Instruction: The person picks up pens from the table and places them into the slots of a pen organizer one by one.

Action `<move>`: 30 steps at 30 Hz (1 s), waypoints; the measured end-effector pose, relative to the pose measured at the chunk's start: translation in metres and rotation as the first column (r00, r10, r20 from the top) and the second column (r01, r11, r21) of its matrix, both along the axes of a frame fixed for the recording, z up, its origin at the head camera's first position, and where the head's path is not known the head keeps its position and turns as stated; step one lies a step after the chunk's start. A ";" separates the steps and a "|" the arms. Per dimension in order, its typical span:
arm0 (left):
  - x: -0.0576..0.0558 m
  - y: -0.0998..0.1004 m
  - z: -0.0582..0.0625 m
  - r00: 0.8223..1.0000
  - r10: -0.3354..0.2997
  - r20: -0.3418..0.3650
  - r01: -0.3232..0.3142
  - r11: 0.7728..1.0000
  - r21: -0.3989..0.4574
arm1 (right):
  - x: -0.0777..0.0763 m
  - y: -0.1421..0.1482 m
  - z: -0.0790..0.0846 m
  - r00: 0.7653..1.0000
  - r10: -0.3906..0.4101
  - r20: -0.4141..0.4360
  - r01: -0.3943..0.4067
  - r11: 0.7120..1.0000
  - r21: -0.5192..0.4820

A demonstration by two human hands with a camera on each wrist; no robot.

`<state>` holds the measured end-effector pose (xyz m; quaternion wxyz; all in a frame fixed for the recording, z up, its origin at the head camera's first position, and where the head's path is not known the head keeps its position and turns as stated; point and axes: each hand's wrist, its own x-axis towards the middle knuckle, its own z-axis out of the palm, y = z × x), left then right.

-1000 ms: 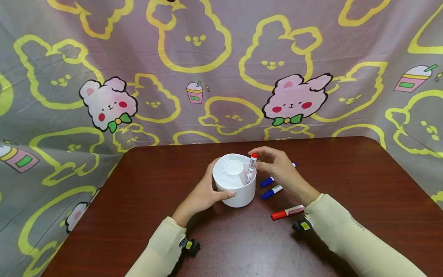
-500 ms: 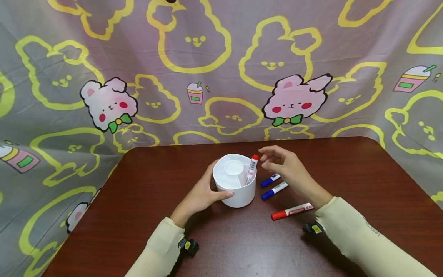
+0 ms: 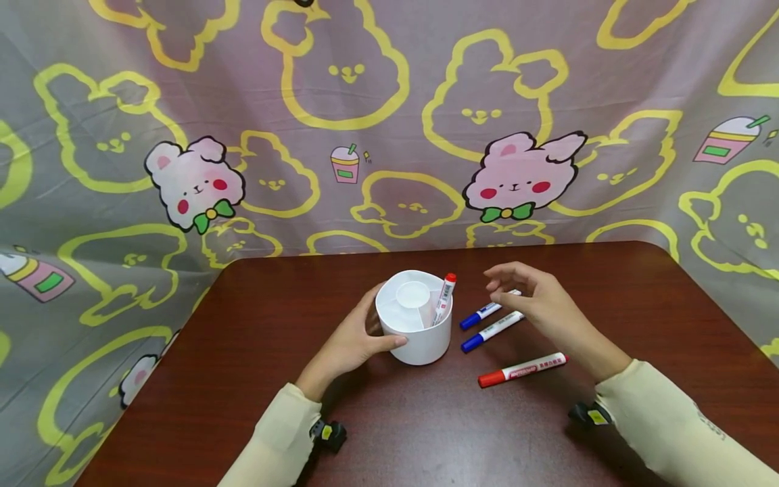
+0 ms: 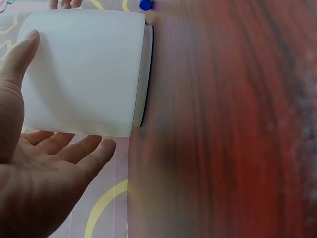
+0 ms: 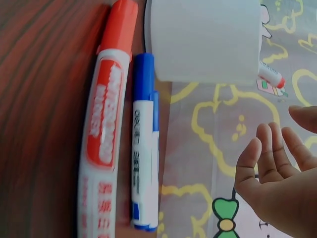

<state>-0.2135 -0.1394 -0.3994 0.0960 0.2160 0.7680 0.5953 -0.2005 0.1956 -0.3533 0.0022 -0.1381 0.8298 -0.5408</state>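
Note:
A round white pen holder (image 3: 420, 346) with several compartments stands on the table. My left hand (image 3: 347, 345) grips its left side, thumb across the front and fingers around the back; in the left wrist view the thumb (image 4: 22, 57) lies against the white wall. One marker with a red end (image 3: 446, 292) leans in the right compartment, its tip above the rim. My right hand (image 3: 538, 297) hovers right of the holder, fingers loosely bent and holding nothing. Beneath and beside it lie two blue-capped whiteboard markers (image 3: 496, 329) (image 3: 487, 312), partly covered by the hand in the head view.
A thicker red-capped marker (image 3: 523, 369) lies nearer the front, tilted slightly; it appears large in the right wrist view (image 5: 104, 124). The dark reddish wooden table (image 3: 274, 338) ends at the back against a patterned curtain (image 3: 389, 149).
My right hand has let go of the red-ended marker, leaving it in the holder, and moved right over the blue markers. The left hand keeps its grip on the holder.

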 end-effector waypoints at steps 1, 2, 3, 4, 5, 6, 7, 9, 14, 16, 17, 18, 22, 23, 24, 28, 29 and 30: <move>0.000 0.000 0.000 1.000 0.004 0.004 -0.004 1.000 -0.001 | 0.002 0.003 0.000 1.000 -0.006 0.004 0.006 1.000 0.014; 0.000 0.000 0.000 1.000 0.008 0.008 -0.008 1.000 -0.002 | 0.003 0.005 0.000 1.000 -0.011 0.005 0.011 1.000 0.027; 0.001 -0.001 0.000 1.000 0.012 0.011 -0.012 1.000 -0.001 | 0.005 0.008 0.000 1.000 -0.016 0.003 0.016 0.999 0.041; 0.001 -0.001 0.000 1.000 0.017 0.014 -0.017 1.000 -0.002 | 0.006 0.010 0.000 1.000 -0.019 0.001 0.019 0.998 0.053; 0.001 -0.001 0.000 1.000 0.021 0.017 -0.021 1.000 0.002 | 0.008 0.013 -0.001 1.000 -0.020 0.000 0.020 0.998 0.060; 0.002 -0.002 0.000 1.000 0.026 0.017 -0.026 1.000 0.004 | 0.009 0.016 -0.001 1.000 -0.022 -0.004 0.023 0.997 0.069; 0.002 -0.003 0.000 0.999 0.030 0.016 -0.031 1.000 0.006 | 0.011 0.019 -0.002 1.000 -0.022 -0.008 0.023 0.997 0.070; 0.003 -0.004 0.000 0.999 0.034 0.012 -0.035 0.999 0.009 | 0.014 0.026 -0.003 1.000 -0.024 -0.014 0.025 0.997 0.078; 0.004 -0.006 0.002 0.999 0.042 0.002 -0.042 0.999 0.008 | 0.022 0.044 -0.009 0.999 -0.024 -0.031 0.027 0.995 0.096; 0.005 -0.006 0.002 0.999 0.052 0.006 -0.052 0.999 0.006 | 0.025 0.050 -0.012 0.999 -0.020 -0.042 0.024 0.995 0.095; 0.005 -0.006 0.002 0.998 0.056 0.009 -0.056 0.998 0.006 | 0.026 0.052 -0.014 0.999 -0.019 -0.048 0.024 0.995 0.093; 0.006 -0.006 0.003 0.998 0.058 0.013 -0.058 0.998 0.008 | 0.028 0.055 -0.016 0.999 -0.017 -0.050 0.021 0.996 0.092; 0.006 -0.005 0.002 0.998 0.054 0.023 -0.054 0.998 0.017 | 0.034 0.064 -0.023 0.999 -0.024 -0.034 0.027 0.996 0.088; 0.006 -0.005 0.002 0.999 0.048 0.023 -0.048 0.999 0.019 | 0.035 0.066 -0.025 0.999 -0.027 -0.023 0.029 0.996 0.087; 0.005 -0.005 0.002 0.999 0.044 0.022 -0.044 0.999 0.021 | 0.037 0.068 -0.026 1.000 -0.030 -0.009 0.030 0.996 0.088; 0.004 -0.003 0.001 0.999 0.034 0.018 -0.034 0.999 0.019 | 0.040 0.074 -0.032 0.999 -0.033 0.039 0.029 0.995 0.094; 0.004 -0.003 0.001 0.999 0.032 0.018 -0.032 0.999 0.019 | 0.040 0.075 -0.033 0.998 -0.031 0.050 0.026 0.995 0.095; 0.004 -0.002 0.001 0.999 0.031 0.019 -0.031 0.999 0.020 | 0.040 0.077 -0.035 0.998 -0.025 0.057 0.020 0.995 0.096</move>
